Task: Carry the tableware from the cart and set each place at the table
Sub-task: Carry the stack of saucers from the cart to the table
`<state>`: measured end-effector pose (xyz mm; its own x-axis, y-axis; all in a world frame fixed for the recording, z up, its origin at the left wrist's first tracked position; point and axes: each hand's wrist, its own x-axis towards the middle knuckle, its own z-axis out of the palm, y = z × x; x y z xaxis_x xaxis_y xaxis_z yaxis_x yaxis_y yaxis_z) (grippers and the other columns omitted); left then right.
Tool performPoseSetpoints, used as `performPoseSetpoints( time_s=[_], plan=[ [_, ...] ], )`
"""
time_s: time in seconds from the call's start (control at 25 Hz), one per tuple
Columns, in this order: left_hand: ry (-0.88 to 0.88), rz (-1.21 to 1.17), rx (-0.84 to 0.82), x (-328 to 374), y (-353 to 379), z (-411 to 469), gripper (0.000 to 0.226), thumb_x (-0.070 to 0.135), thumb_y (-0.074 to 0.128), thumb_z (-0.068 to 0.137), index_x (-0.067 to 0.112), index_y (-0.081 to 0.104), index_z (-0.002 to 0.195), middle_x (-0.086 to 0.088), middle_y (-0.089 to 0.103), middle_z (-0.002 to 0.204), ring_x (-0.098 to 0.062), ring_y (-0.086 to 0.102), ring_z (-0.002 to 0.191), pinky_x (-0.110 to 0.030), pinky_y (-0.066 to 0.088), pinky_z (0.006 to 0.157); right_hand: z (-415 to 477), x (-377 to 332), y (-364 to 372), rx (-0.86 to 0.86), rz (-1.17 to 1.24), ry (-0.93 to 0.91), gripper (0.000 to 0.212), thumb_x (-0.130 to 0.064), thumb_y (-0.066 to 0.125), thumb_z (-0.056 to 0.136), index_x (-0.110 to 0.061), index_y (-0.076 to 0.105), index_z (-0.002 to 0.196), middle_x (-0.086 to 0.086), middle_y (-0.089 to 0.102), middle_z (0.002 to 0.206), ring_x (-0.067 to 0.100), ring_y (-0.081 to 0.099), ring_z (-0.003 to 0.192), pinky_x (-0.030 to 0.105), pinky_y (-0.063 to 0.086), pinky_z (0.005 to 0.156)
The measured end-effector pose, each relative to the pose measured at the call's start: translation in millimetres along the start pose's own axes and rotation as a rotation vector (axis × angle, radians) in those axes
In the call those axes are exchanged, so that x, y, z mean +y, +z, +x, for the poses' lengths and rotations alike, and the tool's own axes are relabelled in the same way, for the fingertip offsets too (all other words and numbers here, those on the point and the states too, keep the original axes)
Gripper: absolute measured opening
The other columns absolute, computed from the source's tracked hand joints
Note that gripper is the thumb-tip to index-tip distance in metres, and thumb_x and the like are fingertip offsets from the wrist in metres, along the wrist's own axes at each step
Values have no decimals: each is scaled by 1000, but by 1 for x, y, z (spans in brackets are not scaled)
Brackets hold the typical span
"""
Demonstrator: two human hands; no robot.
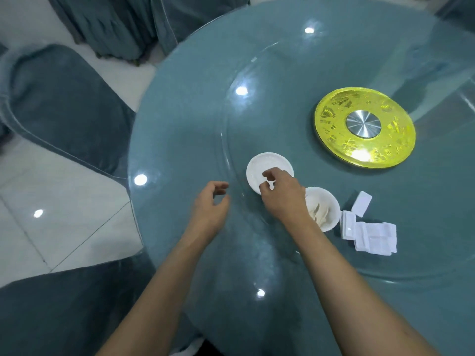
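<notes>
Chairs (64,104) in teal covers flank glass-topped table (180,111).

Dim, bluish light; ceiling-lamp glare dots the glass tabletop (195,119); edges warp.

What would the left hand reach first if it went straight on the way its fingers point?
Probably the white plate, at its left rim: the left hand points right toward it across bare tabletop. How high the hand is above the tabletop is unclear.

Gloss over cloth
Glassy table top (180,124) mirrors lamps; gold disc (331,119) shines round a brushed-metal hub (363,124); white plate (259,164) glazed (ceramic, seemingly); chair covers (64,104) matt, velvety cloth.
</notes>
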<state>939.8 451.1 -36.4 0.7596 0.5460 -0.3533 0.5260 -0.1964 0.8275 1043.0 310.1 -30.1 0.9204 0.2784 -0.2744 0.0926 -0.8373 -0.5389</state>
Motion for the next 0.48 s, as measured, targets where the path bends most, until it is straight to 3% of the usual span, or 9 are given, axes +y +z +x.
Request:
performPoseSetpoints(
  time_s=[0.24, 0.4, 0.48],
  plan=[
    [-4, 6, 106, -13, -37, -41, 22, 6, 61, 96, 21, 60, 112, 0, 64, 109, -10, 53, 87, -2, 41, 65, -40, -31, 13, -18, 20, -118, 32, -23, 52, 95, -19, 64, 125, 5, 64, 125, 31, 57, 117, 46, 41, 101],
    [-39, 14, 138, -14, -55, -74, 23, 12, 61, 97, 17, 62, 120, 1, 65, 112, -13, 59, 103, -26, 49, 90, -67, -44, 18, -29, 57, -192, 29, -24, 55, 94, -19, 66, 121, 5, 67, 121, 29, 60, 114, 44, 44, 99],
    [-59, -1, 164, -16, -62, -92, 24, 14, 59, 98, 18, 62, 122, 1, 65, 115, -15, 60, 108, -34, 51, 95, -79, -49, 22, -45, 86, -232, 28, -24, 58, 93, -19, 68, 119, 4, 69, 119, 27, 62, 112, 45, 45, 100]
  ],
)
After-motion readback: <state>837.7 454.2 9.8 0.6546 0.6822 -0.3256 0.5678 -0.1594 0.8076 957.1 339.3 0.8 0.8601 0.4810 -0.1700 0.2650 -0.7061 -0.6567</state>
